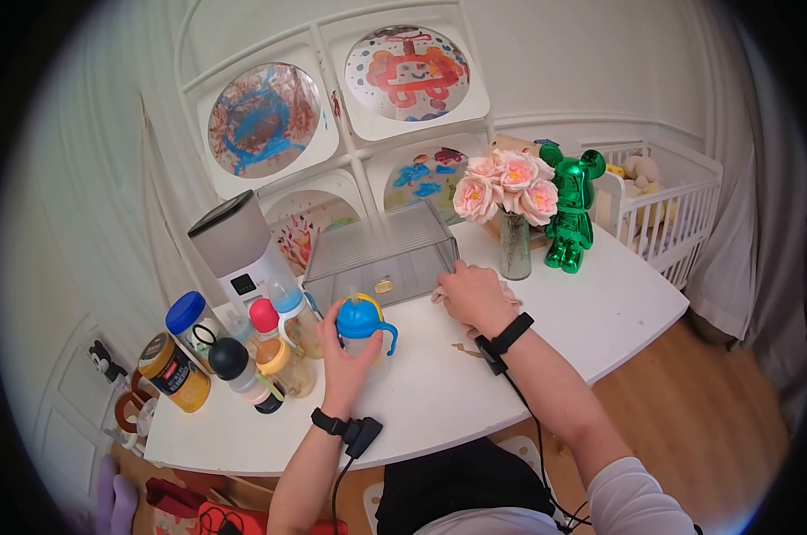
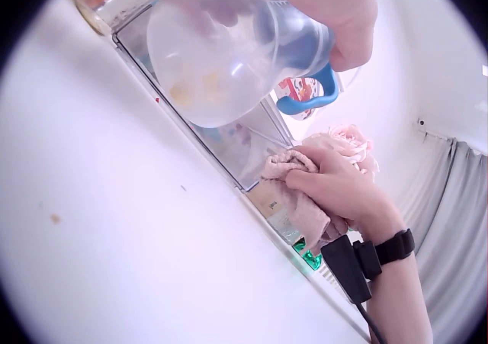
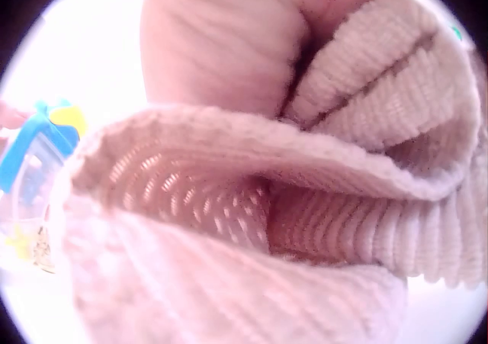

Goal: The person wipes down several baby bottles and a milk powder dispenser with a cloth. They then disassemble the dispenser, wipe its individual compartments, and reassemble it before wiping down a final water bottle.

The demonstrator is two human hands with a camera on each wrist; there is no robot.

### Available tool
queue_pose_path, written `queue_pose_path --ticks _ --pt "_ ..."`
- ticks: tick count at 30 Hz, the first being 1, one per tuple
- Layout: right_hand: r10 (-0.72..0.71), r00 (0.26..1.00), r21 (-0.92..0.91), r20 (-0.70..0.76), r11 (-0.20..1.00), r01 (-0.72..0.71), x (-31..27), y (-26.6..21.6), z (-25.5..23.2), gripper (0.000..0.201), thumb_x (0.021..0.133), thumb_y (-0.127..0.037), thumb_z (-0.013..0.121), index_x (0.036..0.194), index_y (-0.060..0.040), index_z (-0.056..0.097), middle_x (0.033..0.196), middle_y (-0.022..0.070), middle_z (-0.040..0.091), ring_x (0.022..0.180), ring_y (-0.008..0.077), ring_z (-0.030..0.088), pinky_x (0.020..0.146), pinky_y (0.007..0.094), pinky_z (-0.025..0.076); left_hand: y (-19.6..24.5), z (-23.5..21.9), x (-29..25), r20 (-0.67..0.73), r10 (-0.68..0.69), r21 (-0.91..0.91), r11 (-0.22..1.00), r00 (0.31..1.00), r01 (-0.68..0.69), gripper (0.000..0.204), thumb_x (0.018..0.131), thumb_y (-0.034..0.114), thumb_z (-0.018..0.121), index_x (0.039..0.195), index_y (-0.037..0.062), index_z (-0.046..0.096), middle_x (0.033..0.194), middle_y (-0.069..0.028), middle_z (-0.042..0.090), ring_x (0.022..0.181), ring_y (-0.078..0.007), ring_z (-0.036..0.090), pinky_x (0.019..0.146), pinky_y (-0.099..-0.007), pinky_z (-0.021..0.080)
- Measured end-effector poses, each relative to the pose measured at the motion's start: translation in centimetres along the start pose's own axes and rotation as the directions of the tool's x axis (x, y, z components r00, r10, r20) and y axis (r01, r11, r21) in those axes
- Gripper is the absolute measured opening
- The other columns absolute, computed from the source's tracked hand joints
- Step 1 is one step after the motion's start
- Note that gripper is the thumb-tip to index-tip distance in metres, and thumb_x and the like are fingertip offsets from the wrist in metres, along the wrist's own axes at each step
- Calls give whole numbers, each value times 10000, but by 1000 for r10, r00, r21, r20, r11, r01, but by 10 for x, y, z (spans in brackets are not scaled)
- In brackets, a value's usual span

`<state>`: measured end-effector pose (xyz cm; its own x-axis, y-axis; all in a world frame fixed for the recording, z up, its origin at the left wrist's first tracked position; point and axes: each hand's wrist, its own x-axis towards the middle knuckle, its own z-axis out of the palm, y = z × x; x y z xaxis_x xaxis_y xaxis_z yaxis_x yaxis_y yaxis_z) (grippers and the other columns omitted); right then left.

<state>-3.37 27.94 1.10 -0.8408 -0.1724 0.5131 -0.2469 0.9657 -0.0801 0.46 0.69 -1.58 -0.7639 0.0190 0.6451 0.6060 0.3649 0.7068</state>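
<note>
My left hand (image 1: 341,364) grips a sippy cup (image 1: 360,317) with a blue lid, blue handles and a yellow part on top. In the left wrist view the cup's clear body (image 2: 210,62) is tilted above the white table. A pale pink ribbed cloth (image 2: 305,210) is bunched in my right hand (image 1: 476,296), to the right of the cup. Close up in the right wrist view, folds of this cloth (image 3: 343,226) hang below the fingers, and the cup's blue lid (image 3: 38,142) shows at the left edge.
Left on the table (image 1: 590,330) stand several baby bottles, a black-topped bottle (image 1: 229,361), a yellow-labelled can (image 1: 173,373) and a white appliance (image 1: 243,245). A grey see-through box (image 1: 381,254) lies behind the hands. Back right are a flower vase (image 1: 515,245) and a green bear figure (image 1: 571,209).
</note>
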Motion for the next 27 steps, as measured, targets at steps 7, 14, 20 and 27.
queue_pose_path --ticks 7,14,20,27 --pt "25 977 -124 210 992 1 -9 -19 -17 349 908 -429 737 940 -90 811 1049 155 766 925 335 736 794 464 578 -6 2 -1 -7 -151 -105 983 988 150 885 787 283 954 1485 49 462 1217 -25 501 994 -112 469 879 -257 435" --pt "56 998 70 -22 996 -55 -1 -20 -2 458 956 -485 691 843 -54 800 885 166 772 860 382 746 763 466 586 -3 0 0 57 -105 -49 993 993 108 897 775 286 970 1477 62 458 1226 -20 473 1018 -120 479 897 -277 440" --pt "-105 994 763 -40 639 98 11 -35 3 489 1012 -374 687 1335 -15 612 1204 214 715 1088 364 715 957 439 559 -4 6 -2 75 -97 -112 988 992 105 907 809 231 945 1521 93 401 1341 -48 431 1221 -182 511 1053 -337 451" --pt "-335 940 915 -67 355 191 -9 -77 7 948 892 -343 864 1625 -69 328 1427 181 604 1316 289 612 1110 385 476 -11 7 -4 251 -78 -336 928 965 162 912 851 130 881 1555 96 302 1469 -106 455 1382 -239 492 1206 -407 391"
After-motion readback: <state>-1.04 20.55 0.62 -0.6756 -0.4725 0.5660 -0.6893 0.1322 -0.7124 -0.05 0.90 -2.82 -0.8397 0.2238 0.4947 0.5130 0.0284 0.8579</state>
